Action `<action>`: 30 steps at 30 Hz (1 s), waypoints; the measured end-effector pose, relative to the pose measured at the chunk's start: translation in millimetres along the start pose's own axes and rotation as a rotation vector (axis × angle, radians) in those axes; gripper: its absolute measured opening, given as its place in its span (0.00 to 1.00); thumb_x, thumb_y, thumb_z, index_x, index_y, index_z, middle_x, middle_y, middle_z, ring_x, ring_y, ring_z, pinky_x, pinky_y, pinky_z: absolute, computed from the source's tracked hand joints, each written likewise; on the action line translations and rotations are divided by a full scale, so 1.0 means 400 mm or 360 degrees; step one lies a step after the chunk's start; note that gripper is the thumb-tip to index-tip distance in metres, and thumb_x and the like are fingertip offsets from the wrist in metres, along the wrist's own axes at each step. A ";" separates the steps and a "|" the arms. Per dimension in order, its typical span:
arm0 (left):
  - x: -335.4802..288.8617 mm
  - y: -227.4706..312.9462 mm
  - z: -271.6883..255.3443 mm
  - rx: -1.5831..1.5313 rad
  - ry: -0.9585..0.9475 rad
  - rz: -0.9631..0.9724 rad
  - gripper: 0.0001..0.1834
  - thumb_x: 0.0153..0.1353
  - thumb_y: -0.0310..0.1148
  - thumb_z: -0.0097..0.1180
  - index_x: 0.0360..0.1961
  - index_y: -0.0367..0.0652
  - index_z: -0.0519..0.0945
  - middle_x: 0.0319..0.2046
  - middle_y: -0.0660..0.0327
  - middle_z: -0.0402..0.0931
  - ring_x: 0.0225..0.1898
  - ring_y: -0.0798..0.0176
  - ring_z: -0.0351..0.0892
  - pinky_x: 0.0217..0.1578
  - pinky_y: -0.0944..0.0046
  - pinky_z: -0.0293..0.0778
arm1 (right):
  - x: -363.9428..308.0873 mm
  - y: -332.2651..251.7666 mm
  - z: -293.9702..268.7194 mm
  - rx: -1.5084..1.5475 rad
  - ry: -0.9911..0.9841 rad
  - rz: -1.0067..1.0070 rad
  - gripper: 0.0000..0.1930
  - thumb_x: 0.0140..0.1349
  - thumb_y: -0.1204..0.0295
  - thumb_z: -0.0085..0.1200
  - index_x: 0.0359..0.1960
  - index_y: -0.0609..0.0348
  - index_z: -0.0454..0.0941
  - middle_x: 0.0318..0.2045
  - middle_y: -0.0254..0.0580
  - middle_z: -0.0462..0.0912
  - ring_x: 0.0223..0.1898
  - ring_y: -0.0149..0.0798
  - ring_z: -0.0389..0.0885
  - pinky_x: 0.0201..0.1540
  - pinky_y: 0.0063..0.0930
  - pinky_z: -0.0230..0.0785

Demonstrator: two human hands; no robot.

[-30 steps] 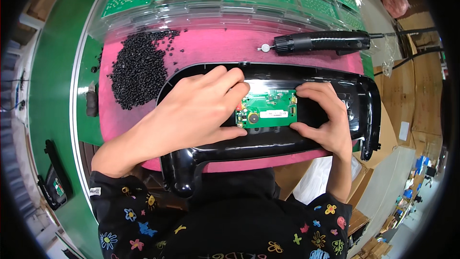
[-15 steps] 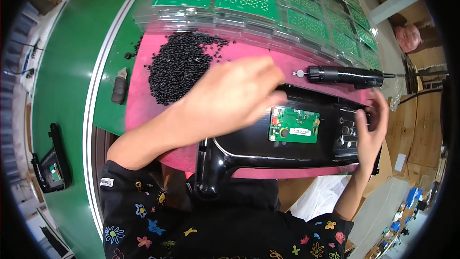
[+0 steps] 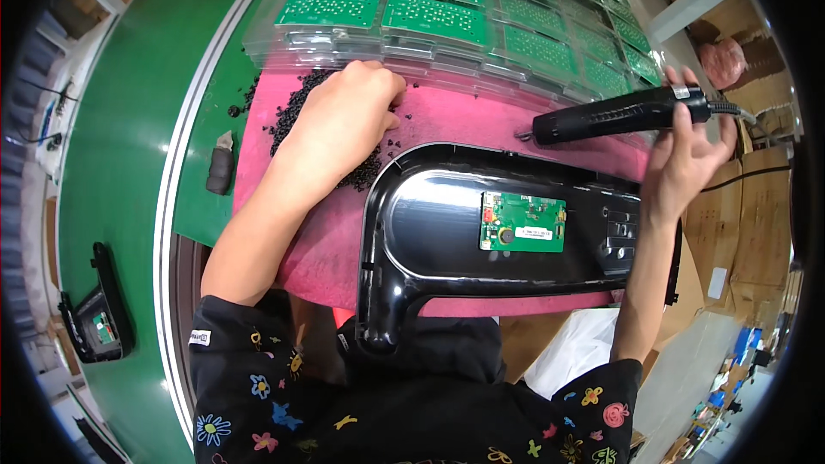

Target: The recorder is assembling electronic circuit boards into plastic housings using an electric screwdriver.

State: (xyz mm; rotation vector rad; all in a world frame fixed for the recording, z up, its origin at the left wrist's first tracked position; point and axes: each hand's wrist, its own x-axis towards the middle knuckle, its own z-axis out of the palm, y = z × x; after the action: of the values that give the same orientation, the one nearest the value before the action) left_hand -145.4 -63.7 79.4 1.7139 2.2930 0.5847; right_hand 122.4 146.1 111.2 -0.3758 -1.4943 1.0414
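My left hand (image 3: 352, 116) reaches over a pile of small black screws (image 3: 295, 110) on the pink mat, covering much of it. Its fingers are bent and drawn together; whatever lies between the fingertips is too small to make out. My right hand (image 3: 687, 150) grips the cable end of a black electric screwdriver (image 3: 606, 118), its bit end pointing left above the mat. In front of me lies a glossy black plastic housing (image 3: 430, 236), with a handle-like leg at its near left. Inside it sits a green circuit board (image 3: 537, 236).
Clear trays of green boards (image 3: 434, 17) stand along the far side. Left of the pink mat (image 3: 322, 279) lies a dark grey wrapped lump (image 3: 220, 167). Another black housing (image 3: 103, 318) rests on the green table (image 3: 112, 180). The screwdriver's cable (image 3: 743, 112) runs off right.
My left hand has moved from the housing up and left to the screw pile. My right hand has left the housing's right end and taken hold of the screwdriver, which is now tilted.
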 end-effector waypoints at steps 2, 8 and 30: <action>0.003 0.015 -0.005 0.0030 0.0013 0.0002 0.10 0.52 0.23 0.64 0.38 0.35 0.84 0.35 0.49 0.82 0.43 0.44 0.82 0.46 0.48 0.77 | -0.011 -0.019 0.039 0.0331 -0.0158 0.0501 0.28 0.67 0.75 0.57 0.64 0.61 0.56 0.58 0.67 0.74 0.58 0.53 0.78 0.63 0.45 0.69; 0.014 0.027 0.019 0.0339 0.0101 0.0106 0.07 0.52 0.22 0.61 0.34 0.34 0.83 0.34 0.47 0.81 0.40 0.43 0.82 0.44 0.47 0.77 | -0.051 -0.010 0.035 0.0819 -0.0350 0.1039 0.19 0.66 0.72 0.58 0.57 0.57 0.68 0.39 0.41 0.78 0.46 0.41 0.77 0.58 0.40 0.68; -0.017 0.143 0.038 -0.2379 -0.0281 0.0171 0.07 0.60 0.14 0.61 0.40 0.30 0.80 0.38 0.48 0.83 0.39 0.60 0.86 0.43 0.63 0.84 | -0.116 -0.121 0.028 0.1630 -0.0605 0.0685 0.17 0.61 0.67 0.66 0.45 0.35 0.70 0.29 0.17 0.75 0.37 0.26 0.73 0.61 0.40 0.57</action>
State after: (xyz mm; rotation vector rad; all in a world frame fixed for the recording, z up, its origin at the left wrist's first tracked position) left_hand -87.7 -53.5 90.5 0.9657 0.9463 1.5117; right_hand 138.6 80.8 120.9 0.2663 -1.0106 2.1440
